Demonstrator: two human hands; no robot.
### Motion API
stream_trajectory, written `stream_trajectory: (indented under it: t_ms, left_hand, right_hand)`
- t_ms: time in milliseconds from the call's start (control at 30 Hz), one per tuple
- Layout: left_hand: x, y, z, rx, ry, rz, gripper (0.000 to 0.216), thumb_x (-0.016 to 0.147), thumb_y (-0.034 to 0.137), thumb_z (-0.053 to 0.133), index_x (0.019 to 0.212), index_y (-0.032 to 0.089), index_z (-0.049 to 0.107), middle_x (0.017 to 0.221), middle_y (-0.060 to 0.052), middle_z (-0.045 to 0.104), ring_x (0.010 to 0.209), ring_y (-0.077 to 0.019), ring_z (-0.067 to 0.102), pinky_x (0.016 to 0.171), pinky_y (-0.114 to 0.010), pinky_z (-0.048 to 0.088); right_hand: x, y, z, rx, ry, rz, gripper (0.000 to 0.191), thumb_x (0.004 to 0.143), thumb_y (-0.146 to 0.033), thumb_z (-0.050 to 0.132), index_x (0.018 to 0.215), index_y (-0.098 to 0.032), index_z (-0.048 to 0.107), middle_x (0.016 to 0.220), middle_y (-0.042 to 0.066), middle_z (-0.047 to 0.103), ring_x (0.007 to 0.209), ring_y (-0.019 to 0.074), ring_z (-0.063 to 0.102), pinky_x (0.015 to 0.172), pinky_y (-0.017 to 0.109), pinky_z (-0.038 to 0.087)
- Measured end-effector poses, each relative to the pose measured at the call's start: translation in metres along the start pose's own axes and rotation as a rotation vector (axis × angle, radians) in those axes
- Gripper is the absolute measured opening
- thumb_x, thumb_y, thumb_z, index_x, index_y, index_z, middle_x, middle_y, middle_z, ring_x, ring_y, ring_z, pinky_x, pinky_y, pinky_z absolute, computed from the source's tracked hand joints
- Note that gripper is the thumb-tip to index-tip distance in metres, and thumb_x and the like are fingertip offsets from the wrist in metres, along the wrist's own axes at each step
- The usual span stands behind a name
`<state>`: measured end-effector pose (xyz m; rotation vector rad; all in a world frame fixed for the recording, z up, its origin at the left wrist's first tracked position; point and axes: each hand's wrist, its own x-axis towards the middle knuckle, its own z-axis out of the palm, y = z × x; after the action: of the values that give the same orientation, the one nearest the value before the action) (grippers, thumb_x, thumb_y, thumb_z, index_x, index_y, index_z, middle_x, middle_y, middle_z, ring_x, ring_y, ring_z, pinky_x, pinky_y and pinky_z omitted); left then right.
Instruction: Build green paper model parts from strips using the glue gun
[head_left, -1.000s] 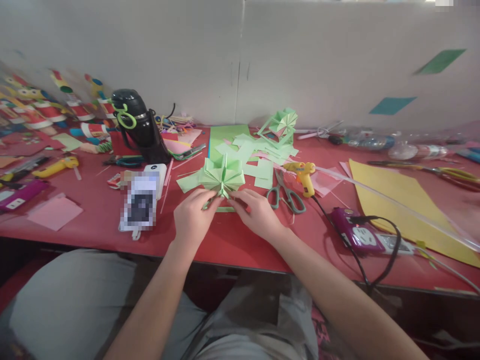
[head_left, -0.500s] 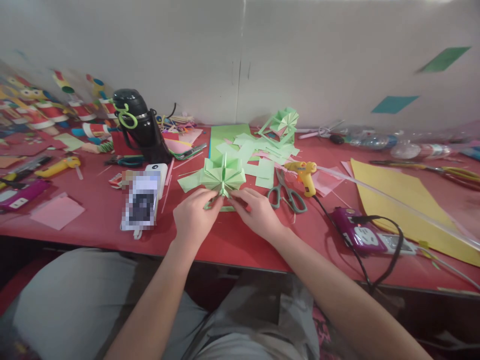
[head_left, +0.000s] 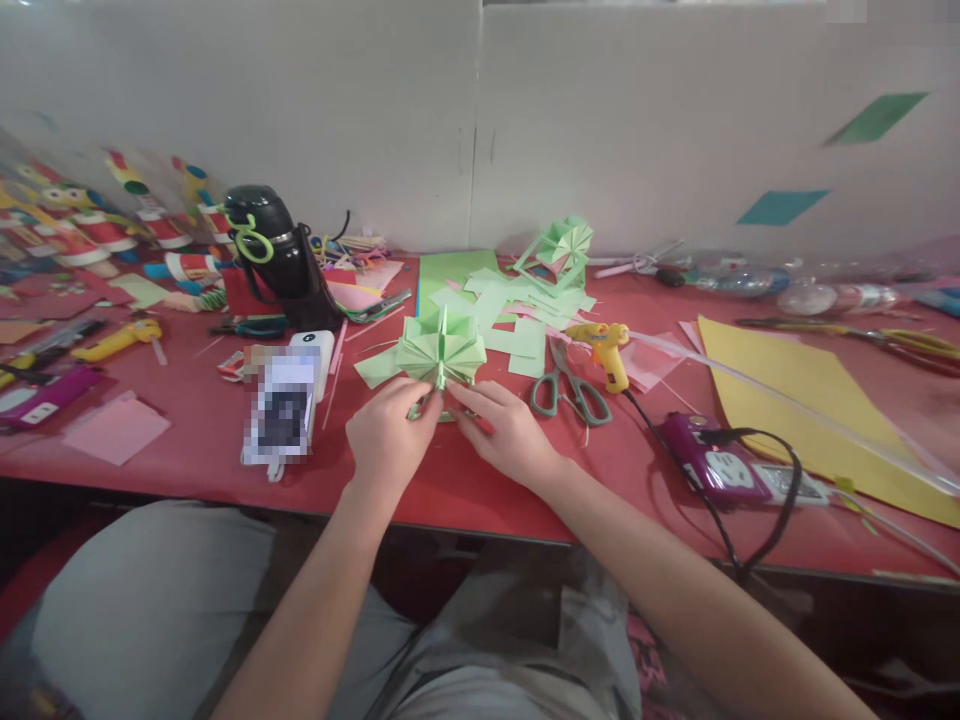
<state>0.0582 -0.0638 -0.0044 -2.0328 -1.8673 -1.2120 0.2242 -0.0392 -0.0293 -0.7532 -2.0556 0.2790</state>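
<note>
A folded light-green paper model (head_left: 441,345), pleated like a fan, stands in front of me at the table's near side. My left hand (head_left: 394,425) pinches its lower front edge from the left. From the right, my right hand (head_left: 502,425) has closed fingers on the same edge, close to the left fingertips. The fingers hide the bottom of the model. Behind it lie loose green paper pieces (head_left: 491,300), and a second green paper model (head_left: 562,250) stands farther back. Grey-handled scissors (head_left: 570,390) lie right of my right hand.
A yellow glue gun (head_left: 611,355) with a black cord lies right of the scissors, near a purple power strip (head_left: 712,460). Yellow paper (head_left: 810,410) covers the right side. To the left are a phone (head_left: 285,400), a black flask (head_left: 274,250) and pink paper (head_left: 118,428).
My right fingers have moved slightly left, closer to the left fingertips at the front of the paper model. The left hand keeps its pinch. The camera view has shifted a little.
</note>
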Motion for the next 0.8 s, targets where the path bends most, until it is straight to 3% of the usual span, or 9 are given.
stream_trajectory:
  t_ms: [400,800]
  left_hand:
    - [-0.003,0.001,-0.002,-0.012,-0.023,0.024,0.009,0.084,0.026,0.064,0.083,0.023,0.072,0.084,-0.001,0.075,0.075,-0.0164,0.068,0.062,-0.025,0.042]
    - [0.001,-0.017,-0.010,-0.297,-0.240,0.126,0.029,0.092,0.043,0.059,0.105,0.019,0.069,0.105,-0.007,0.072,0.095,-0.0215,0.068,0.083,-0.030,0.052]
  right_hand:
    - [0.000,-0.002,-0.001,0.180,-0.046,0.045,0.045,0.093,-0.013,0.052,0.136,-0.024,0.058,0.108,0.010,0.064,0.098,0.0207,0.065,0.085,0.037,0.057]
    - [0.001,-0.002,-0.005,0.273,-0.042,0.129,0.049,0.086,-0.007,0.051,0.131,-0.022,0.063,0.102,0.008,0.064,0.086,0.0165,0.063,0.074,0.032,0.056]
